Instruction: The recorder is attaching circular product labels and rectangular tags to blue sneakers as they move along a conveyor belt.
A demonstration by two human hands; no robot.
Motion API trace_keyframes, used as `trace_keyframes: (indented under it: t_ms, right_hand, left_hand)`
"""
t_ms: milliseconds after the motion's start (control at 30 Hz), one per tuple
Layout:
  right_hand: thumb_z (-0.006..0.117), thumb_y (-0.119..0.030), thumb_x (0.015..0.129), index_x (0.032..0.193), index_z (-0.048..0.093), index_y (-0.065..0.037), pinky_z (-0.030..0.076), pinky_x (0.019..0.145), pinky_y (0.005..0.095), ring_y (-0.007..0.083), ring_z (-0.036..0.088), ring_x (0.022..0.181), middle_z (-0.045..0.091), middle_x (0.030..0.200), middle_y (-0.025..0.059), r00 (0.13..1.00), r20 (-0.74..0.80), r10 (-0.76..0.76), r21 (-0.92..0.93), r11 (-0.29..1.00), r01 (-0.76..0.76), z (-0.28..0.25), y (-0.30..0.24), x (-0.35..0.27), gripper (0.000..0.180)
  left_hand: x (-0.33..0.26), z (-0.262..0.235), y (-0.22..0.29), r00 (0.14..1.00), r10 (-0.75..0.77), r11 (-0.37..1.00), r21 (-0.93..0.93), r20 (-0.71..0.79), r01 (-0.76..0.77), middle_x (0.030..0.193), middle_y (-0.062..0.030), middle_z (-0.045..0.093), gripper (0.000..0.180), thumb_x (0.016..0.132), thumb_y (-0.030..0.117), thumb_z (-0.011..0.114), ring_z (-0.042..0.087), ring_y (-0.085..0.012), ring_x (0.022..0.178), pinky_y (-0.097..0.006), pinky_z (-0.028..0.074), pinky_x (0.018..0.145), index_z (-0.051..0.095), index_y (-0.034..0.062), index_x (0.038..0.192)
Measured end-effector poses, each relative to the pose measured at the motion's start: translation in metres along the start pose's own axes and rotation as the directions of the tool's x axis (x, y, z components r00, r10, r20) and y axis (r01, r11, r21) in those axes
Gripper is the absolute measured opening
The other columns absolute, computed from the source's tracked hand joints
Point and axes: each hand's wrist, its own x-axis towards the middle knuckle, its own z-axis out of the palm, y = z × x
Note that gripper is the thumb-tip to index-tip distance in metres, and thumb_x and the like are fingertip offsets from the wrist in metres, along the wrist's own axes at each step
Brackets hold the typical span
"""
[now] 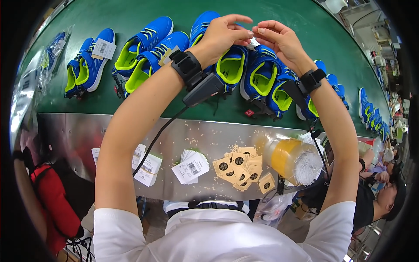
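"What's closest to you?"

"A white shirt [222,238], the wearer's own, with both forearms reaching up from its sleeves."

"And the shoes?"

"The blue shoe [231,70] with the lime lining sits on the green table [183,101], just below the hands and between them. A small white piece [253,43] shows above it, right by the fingertips (a tag, perhaps; it's mostly covered)."

"How do the hands stand?"

"The left hand [220,37] has its index finger stretched out, thumb and another finger drawn close. The right hand [281,41] is half curled, its thumb and finger nearly meeting the left's. Whether either pinches something, I can't tell."

"Count for me."

"Left of the left forearm, four unwrapped shoes [89,61]; between the forearms, four, some partly hidden. On the metal ledge [83,131]: one central stack of white tags [191,168], one heap of tan cards [238,163] with one single card [266,183] beside it, and one clear yellow-banded container [286,157], lying on its side."
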Motion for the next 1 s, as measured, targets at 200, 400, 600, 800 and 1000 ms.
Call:
trace_keyframes:
  t_ms: [200,400,600,800,1000]
  right_hand:
    - [0.062,-0.009,0.087,0.106,0.06,0.0,0.054,0.083,0.0285,0.0182,0.064,0.096,0.065,0.104,0.0107,0.999,0.017,0.036,-0.031,0.999,-0.036,0.014,0.0,-0.001,0.02]
    - [0.065,-0.011,0.085,0.106,0.06,0.0,0.054,0.075,0.0257,0.0159,0.064,0.091,0.065,0.103,0.0092,0.999,0.019,-0.037,-0.363,0.931,0.041,0.025,-0.004,0.001,0.024]
    - [0.066,-0.012,0.083,0.108,0.055,-0.001,0.052,0.076,0.0248,0.0123,0.063,0.087,0.064,0.097,0.0061,0.982,0.131,-0.134,-0.49,0.853,0.182,0.023,0.003,0.017,0.029]
    - [0.061,-0.01,0.087,0.111,0.054,0.0,0.051,0.079,0.0256,0.0149,0.062,0.093,0.063,0.101,0.0089,0.977,0.107,-0.183,-0.689,0.695,0.206,0.02,-0.008,0.005,0.026]
    - [0.054,-0.015,0.092,0.116,0.053,0.001,0.048,0.086,0.0276,0.0176,0.061,0.098,0.062,0.105,0.0106,0.981,-0.103,-0.167,-0.634,0.771,0.065,0.021,-0.127,-0.108,0.029]
  left_hand:
    - [0.001,-0.009,-0.002,1.0,-0.006,1.0,0.012,-0.009,0.006,0.093,-0.0126,0.064,0.048,0.081,0.008,0.069,0.063,-0.0154,0.083,-0.024,0.052,0.074,0.046,-0.0049,0.121]
    - [0.001,-0.019,-0.002,0.999,-0.043,0.996,0.072,-0.01,0.044,0.093,-0.0126,0.064,0.046,0.081,0.008,0.069,0.064,-0.0156,0.083,-0.024,0.052,0.074,0.047,-0.0051,0.119]
    - [-0.002,-0.026,-0.004,0.999,-0.029,0.993,0.119,0.019,0.027,0.09,-0.0111,0.065,0.041,0.083,0.006,0.065,0.064,-0.0152,0.083,-0.024,0.052,0.074,0.047,-0.0045,0.119]
    - [-0.003,-0.02,-0.015,1.0,0.024,0.984,0.174,-0.009,-0.022,0.093,-0.0106,0.063,0.036,0.084,0.005,0.063,0.062,-0.0147,0.084,-0.025,0.051,0.073,0.05,-0.0021,0.116]
    - [-0.004,-0.057,-0.046,0.94,0.34,0.593,0.78,-0.016,-0.201,0.109,-0.0141,0.052,0.034,0.086,0.012,0.059,0.062,-0.0178,0.085,-0.028,0.051,0.075,0.05,-0.0018,0.116]
